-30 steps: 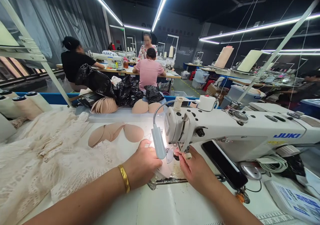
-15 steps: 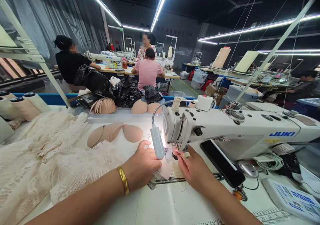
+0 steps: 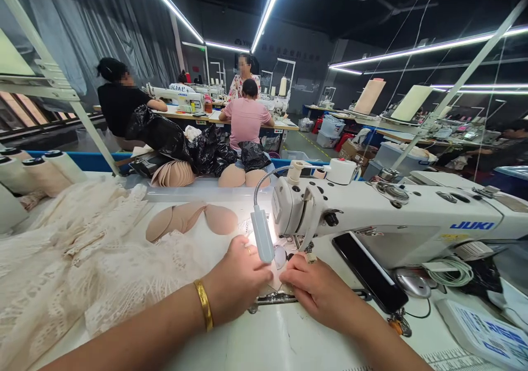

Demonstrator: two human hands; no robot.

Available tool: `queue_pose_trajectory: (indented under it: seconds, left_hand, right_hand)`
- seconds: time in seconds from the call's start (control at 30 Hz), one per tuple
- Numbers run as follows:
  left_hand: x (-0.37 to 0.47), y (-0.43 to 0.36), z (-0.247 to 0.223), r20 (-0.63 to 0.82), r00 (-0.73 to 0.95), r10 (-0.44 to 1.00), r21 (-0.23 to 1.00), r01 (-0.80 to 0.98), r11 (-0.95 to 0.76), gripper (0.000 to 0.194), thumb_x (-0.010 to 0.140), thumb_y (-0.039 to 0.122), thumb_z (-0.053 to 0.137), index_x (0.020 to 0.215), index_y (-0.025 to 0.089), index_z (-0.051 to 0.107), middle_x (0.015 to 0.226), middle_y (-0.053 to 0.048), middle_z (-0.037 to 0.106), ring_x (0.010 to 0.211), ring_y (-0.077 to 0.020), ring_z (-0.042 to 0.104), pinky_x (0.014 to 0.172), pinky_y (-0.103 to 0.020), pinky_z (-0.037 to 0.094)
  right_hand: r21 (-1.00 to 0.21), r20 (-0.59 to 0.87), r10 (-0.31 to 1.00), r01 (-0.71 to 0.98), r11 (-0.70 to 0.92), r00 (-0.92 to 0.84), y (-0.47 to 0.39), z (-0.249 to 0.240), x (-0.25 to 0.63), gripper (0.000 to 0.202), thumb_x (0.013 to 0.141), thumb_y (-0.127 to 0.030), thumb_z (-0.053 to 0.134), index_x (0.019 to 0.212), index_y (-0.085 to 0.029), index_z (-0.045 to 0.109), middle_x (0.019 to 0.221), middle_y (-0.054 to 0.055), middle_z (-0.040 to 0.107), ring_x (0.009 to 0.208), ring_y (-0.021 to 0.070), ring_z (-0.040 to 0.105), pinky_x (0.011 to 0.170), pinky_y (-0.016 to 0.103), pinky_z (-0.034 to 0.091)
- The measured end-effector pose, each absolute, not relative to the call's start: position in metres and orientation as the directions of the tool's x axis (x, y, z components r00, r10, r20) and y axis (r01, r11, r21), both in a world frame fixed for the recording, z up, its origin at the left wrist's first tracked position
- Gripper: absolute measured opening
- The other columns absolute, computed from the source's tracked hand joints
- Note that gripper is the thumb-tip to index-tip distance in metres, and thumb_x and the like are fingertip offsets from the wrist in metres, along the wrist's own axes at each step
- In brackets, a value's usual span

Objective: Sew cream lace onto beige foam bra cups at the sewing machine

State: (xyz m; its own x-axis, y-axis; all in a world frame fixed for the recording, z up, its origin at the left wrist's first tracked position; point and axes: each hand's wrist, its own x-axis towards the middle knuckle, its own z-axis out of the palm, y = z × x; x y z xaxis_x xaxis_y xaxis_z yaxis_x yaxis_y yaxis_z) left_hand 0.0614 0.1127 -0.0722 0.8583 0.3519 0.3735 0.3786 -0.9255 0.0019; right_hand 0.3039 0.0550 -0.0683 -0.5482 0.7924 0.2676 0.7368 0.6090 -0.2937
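A piece of pale pink fabric (image 3: pixel 275 281) lies under the needle end of a white sewing machine (image 3: pixel 346 200). My left hand (image 3: pixel 235 280), with a gold bangle at the wrist, has its fingers closed on the fabric's left side. On the right side my right hand (image 3: pixel 317 283) pinches the fabric's edge, close to the presser foot. A grey gooseneck lamp (image 3: pixel 262 233) hangs over the work and hides part of the fabric and of my left fingertips.
Cream lace (image 3: pixel 111 250) is heaped at left, with beige bra cups (image 3: pixel 220 219) behind it. A phone (image 3: pixel 369 272), a computer mouse (image 3: pixel 412 283) and a plastic box (image 3: pixel 482 327) lie at right. Thread cones (image 3: pixel 45 175) stand far left. Several co-workers sit or stand beyond.
My right hand has moved left and toward me, off the needle area and onto the fabric's near right edge. My left hand has shifted slightly; the fabric shows less between the hands.
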Motion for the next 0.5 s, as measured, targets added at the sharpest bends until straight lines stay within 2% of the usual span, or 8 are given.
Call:
queue_pose_trajectory:
  seconds: [0.13, 0.27, 0.5]
  left_hand:
    - [0.063, 0.097, -0.074, 0.398, 0.846, 0.354, 0.012, 0.381, -0.924, 0.019, 0.074, 0.004, 0.057, 0.082, 0.021, 0.055, 0.087, 0.003, 0.065, 0.064, -0.0164, 0.049, 0.09, -0.046, 0.03]
    - [0.063, 0.103, -0.074, 0.373, 0.857, 0.354, 0.035, 0.369, -0.929, 0.018, 0.072, 0.005, 0.06, 0.078, 0.021, 0.052, 0.082, 0.004, 0.061, 0.065, -0.0161, 0.047, 0.091, -0.047, 0.031]
    - [0.063, 0.122, -0.064, 0.308, 0.872, 0.381, 0.031, 0.391, -0.92, 0.022, 0.072, 0.0, 0.059, 0.073, 0.018, 0.048, 0.074, 0.003, 0.059, 0.072, -0.0178, 0.053, 0.092, -0.05, 0.035]
  right_hand:
    - [-0.314, 0.259, 0.793, 0.728, 0.61, -0.552, 0.053, -0.067, 0.302, 0.035, 0.087, 0.003, 0.048, 0.099, -0.024, 0.067, 0.088, 0.002, 0.063, 0.081, 0.0206, 0.057, 0.067, 0.03, 0.044]
    - [-0.322, 0.274, 0.799, 0.732, 0.601, -0.535, 0.054, -0.072, 0.301, 0.037, 0.088, 0.002, 0.046, 0.104, -0.023, 0.068, 0.089, 0.004, 0.063, 0.081, 0.0213, 0.056, 0.068, 0.031, 0.044]
    - [-0.276, 0.296, 0.825, 0.784, 0.556, -0.481, 0.059, -0.083, 0.297, 0.04, 0.091, -0.002, 0.045, 0.115, -0.023, 0.067, 0.09, 0.004, 0.062, 0.074, 0.0213, 0.057, 0.066, 0.033, 0.046]
